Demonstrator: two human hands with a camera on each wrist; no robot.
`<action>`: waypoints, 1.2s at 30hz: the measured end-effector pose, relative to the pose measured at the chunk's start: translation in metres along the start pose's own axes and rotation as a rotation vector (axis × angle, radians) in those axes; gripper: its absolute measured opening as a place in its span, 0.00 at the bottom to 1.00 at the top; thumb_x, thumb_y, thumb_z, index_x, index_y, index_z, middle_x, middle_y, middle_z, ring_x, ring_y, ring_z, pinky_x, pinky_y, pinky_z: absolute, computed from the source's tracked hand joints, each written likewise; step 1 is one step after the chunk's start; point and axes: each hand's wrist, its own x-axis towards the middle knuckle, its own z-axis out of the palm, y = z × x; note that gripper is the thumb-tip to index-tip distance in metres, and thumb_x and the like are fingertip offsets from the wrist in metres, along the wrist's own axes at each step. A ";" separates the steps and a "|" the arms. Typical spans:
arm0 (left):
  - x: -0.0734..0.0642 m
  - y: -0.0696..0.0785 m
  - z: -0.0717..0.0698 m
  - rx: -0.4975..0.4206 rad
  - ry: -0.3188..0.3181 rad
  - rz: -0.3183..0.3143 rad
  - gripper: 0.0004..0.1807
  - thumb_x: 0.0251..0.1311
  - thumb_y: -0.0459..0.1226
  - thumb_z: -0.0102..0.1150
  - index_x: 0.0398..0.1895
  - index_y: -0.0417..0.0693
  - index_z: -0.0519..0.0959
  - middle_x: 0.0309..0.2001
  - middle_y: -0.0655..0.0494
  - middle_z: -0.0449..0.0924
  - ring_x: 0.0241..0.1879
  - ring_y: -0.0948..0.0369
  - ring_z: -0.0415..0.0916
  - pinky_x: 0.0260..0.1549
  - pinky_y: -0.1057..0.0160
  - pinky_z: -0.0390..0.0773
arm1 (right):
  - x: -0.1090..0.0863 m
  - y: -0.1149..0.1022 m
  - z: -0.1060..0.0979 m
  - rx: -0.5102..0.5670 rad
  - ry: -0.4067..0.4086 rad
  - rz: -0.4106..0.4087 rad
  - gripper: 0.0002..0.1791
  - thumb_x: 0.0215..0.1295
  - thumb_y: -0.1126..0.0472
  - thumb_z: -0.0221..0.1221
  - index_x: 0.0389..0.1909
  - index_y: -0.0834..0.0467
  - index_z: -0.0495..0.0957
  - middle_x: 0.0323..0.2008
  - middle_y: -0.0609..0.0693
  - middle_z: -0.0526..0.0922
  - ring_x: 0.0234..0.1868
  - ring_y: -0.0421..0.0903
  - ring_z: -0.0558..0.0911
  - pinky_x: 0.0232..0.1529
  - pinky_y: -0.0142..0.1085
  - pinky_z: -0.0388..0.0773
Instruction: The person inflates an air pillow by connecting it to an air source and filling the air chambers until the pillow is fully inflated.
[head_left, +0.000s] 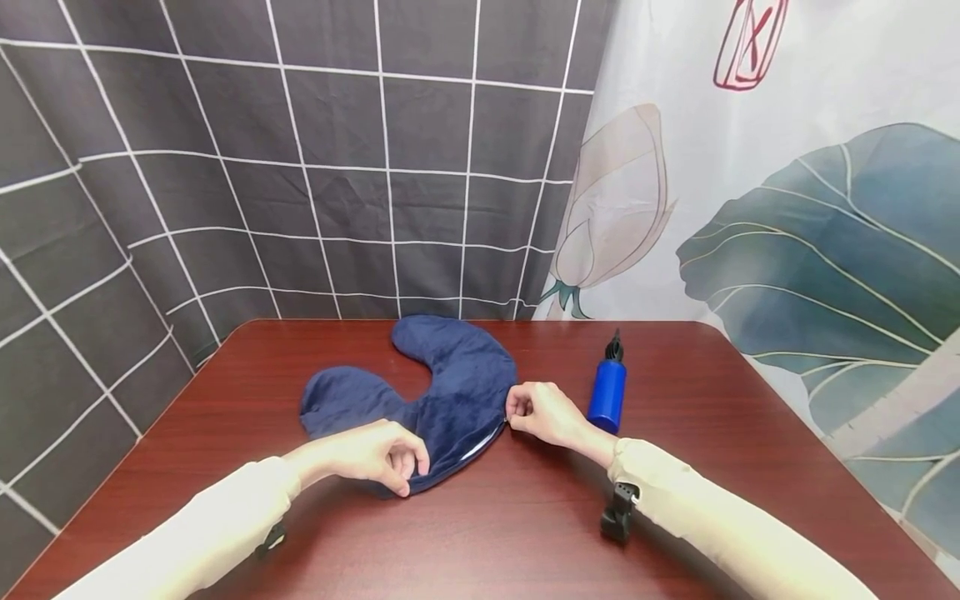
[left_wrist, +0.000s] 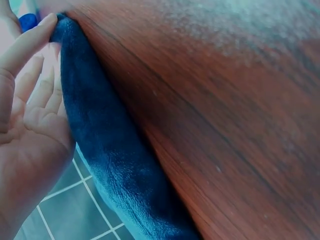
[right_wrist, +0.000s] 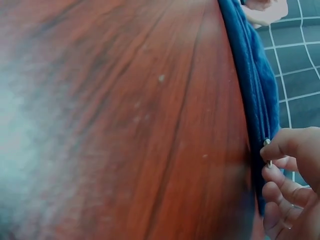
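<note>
One blue cylinder beside right hand, gridded curtain behind pillow

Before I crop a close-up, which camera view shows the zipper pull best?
The right wrist view: the zipper pull shows up close, pinched by the right hand. The head view leaves it too small to make out; the left wrist view lacks it.

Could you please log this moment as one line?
left hand: pinches navy pillow edge | right hand: pinches zipper pull | blue cylinder: on table, near right hand
</note>
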 end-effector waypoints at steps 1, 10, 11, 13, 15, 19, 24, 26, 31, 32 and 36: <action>0.000 0.000 0.000 -0.004 -0.001 -0.001 0.13 0.49 0.31 0.72 0.39 0.45 0.81 0.24 0.56 0.80 0.21 0.73 0.73 0.25 0.72 0.75 | 0.001 0.000 0.000 -0.003 -0.005 0.001 0.09 0.53 0.64 0.67 0.23 0.47 0.78 0.22 0.40 0.78 0.25 0.35 0.75 0.31 0.28 0.73; -0.005 -0.002 -0.003 0.013 -0.008 0.001 0.13 0.49 0.31 0.72 0.38 0.46 0.81 0.23 0.56 0.80 0.22 0.74 0.73 0.25 0.72 0.75 | 0.009 0.001 -0.007 -0.005 -0.035 0.004 0.08 0.54 0.64 0.66 0.23 0.48 0.78 0.21 0.41 0.78 0.24 0.37 0.75 0.29 0.29 0.73; -0.006 -0.002 -0.003 0.014 -0.009 0.000 0.13 0.49 0.32 0.72 0.38 0.46 0.82 0.23 0.56 0.81 0.22 0.74 0.73 0.25 0.72 0.76 | 0.010 0.002 -0.008 -0.010 -0.027 0.002 0.09 0.54 0.64 0.66 0.23 0.48 0.79 0.21 0.41 0.79 0.24 0.37 0.75 0.29 0.29 0.73; -0.008 -0.004 -0.003 0.008 -0.011 -0.001 0.13 0.49 0.32 0.72 0.38 0.46 0.82 0.24 0.56 0.81 0.22 0.74 0.73 0.25 0.72 0.76 | 0.012 0.005 -0.008 -0.014 -0.017 0.003 0.09 0.53 0.65 0.66 0.22 0.48 0.79 0.20 0.42 0.79 0.24 0.37 0.75 0.29 0.29 0.73; -0.010 -0.004 -0.003 0.000 -0.016 0.001 0.12 0.50 0.32 0.72 0.39 0.45 0.82 0.24 0.55 0.81 0.23 0.74 0.73 0.26 0.72 0.76 | 0.013 0.008 -0.008 -0.003 -0.022 0.002 0.08 0.53 0.65 0.66 0.23 0.49 0.79 0.20 0.42 0.79 0.24 0.37 0.75 0.29 0.28 0.73; -0.012 -0.004 -0.004 -0.013 -0.024 0.011 0.12 0.51 0.32 0.72 0.39 0.45 0.82 0.24 0.53 0.81 0.23 0.74 0.73 0.26 0.72 0.77 | 0.016 0.013 -0.009 0.012 -0.044 0.007 0.07 0.54 0.65 0.65 0.23 0.49 0.80 0.21 0.43 0.80 0.23 0.37 0.75 0.29 0.29 0.73; -0.011 -0.004 -0.003 -0.008 -0.020 0.013 0.13 0.50 0.32 0.72 0.39 0.45 0.81 0.24 0.53 0.81 0.23 0.74 0.74 0.26 0.72 0.76 | 0.020 0.018 -0.013 0.019 -0.053 0.026 0.07 0.54 0.66 0.65 0.23 0.51 0.80 0.20 0.43 0.80 0.20 0.37 0.74 0.28 0.30 0.73; -0.010 -0.005 -0.003 -0.006 -0.015 0.008 0.13 0.50 0.32 0.72 0.39 0.45 0.81 0.24 0.54 0.81 0.23 0.74 0.74 0.26 0.72 0.77 | 0.022 0.020 -0.014 0.025 -0.069 0.036 0.07 0.55 0.65 0.65 0.23 0.51 0.81 0.19 0.43 0.80 0.20 0.37 0.74 0.29 0.30 0.73; -0.007 -0.006 -0.003 -0.006 -0.012 -0.011 0.13 0.49 0.32 0.73 0.38 0.46 0.81 0.24 0.56 0.80 0.23 0.73 0.74 0.26 0.72 0.76 | 0.029 0.023 -0.018 0.019 -0.104 0.024 0.06 0.54 0.65 0.66 0.22 0.51 0.81 0.18 0.42 0.80 0.20 0.36 0.74 0.29 0.30 0.72; -0.007 -0.006 -0.003 -0.007 -0.015 -0.015 0.13 0.49 0.32 0.73 0.38 0.46 0.81 0.24 0.57 0.80 0.23 0.73 0.74 0.27 0.72 0.76 | 0.030 0.023 -0.019 0.016 -0.112 0.016 0.06 0.54 0.65 0.66 0.22 0.51 0.81 0.18 0.42 0.80 0.20 0.36 0.74 0.30 0.29 0.72; -0.006 -0.007 -0.002 -0.018 -0.032 -0.027 0.13 0.48 0.31 0.72 0.38 0.44 0.81 0.24 0.58 0.80 0.23 0.73 0.74 0.27 0.72 0.76 | 0.036 0.024 -0.022 -0.010 -0.162 -0.019 0.06 0.53 0.64 0.66 0.22 0.51 0.81 0.18 0.42 0.80 0.22 0.35 0.74 0.31 0.29 0.72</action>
